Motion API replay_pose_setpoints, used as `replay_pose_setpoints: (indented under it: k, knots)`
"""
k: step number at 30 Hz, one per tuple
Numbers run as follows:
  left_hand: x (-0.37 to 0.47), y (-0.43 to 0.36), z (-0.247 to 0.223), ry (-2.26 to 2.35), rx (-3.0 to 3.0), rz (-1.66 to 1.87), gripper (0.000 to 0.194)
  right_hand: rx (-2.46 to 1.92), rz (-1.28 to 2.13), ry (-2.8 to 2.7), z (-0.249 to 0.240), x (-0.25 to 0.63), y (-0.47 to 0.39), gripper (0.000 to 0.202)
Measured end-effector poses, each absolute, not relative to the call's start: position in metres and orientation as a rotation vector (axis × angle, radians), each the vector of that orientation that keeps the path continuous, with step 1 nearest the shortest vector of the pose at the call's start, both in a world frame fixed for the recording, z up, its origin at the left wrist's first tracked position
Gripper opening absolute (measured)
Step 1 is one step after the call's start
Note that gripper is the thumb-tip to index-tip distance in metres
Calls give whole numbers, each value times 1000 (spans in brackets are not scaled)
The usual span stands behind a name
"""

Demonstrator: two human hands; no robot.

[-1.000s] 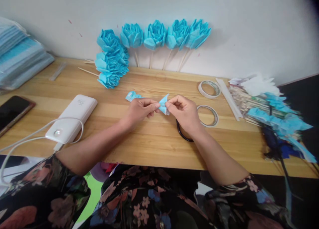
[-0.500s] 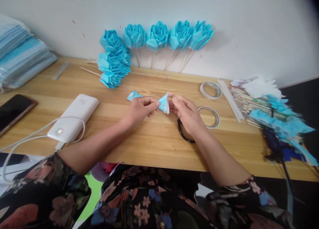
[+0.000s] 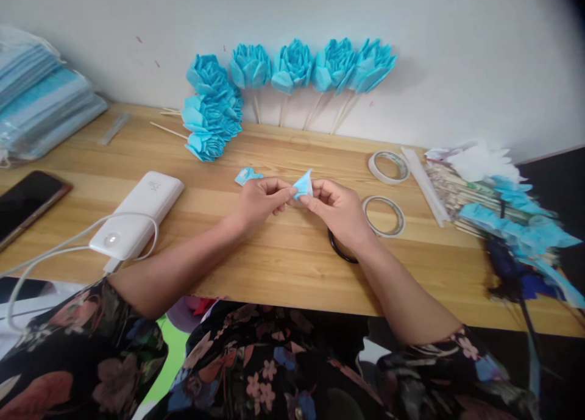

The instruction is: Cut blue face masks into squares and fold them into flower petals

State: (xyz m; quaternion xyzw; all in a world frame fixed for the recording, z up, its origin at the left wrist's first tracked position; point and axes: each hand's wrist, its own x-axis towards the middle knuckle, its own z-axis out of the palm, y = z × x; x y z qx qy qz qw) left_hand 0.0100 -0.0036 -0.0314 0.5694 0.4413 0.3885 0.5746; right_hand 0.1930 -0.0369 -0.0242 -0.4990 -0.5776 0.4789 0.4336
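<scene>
Up top runs the pale grey wall [image 3: 114, 17], ten round to two o'clock, and under it the wood-grain table [image 3: 256, 267] stretches right across, front edge at six. Now, hands as the clock's centre: three o'clock, a jumbled heap of thin sticks and crumpled light-blue and white pieces [image 3: 503, 222]! Between nine and ten, a layered stack of pleated blue sheets [image 3: 55, 103]. Twelve, four turquoise many-petalled flowers on slim stems [image 3: 292, 66] lean on the wall; toward eleven, a cluster of similar flowers [image 3: 210, 112] lies down. Out at nine, a white oblong power bank [image 3: 123, 237] with its cable. And here, mid-table, the left hand [image 3: 262, 202] pinches the narrow end of a small light-blue folded cone [image 3: 302, 186], the right hand [image 3: 340, 210] gripping its wide edge between thumb and fingers. Around three, two pale tape rings [image 3: 375, 167].
</scene>
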Motion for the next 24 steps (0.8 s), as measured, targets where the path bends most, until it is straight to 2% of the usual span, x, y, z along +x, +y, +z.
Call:
replay_pose_setpoints:
  k: [10, 17, 24]
  knots:
    - [10, -4, -33, 1021, 1344, 901, 23, -1324, 1062, -1485, -23, 194, -37, 17]
    - [8, -4, -30, 952, 1305, 899, 42, -1345, 1015, -1436, -20, 193, -37, 16]
    - [9, -5, -26, 978, 1360, 848, 15, -1350, 1031, -1412, -20, 193, -37, 16]
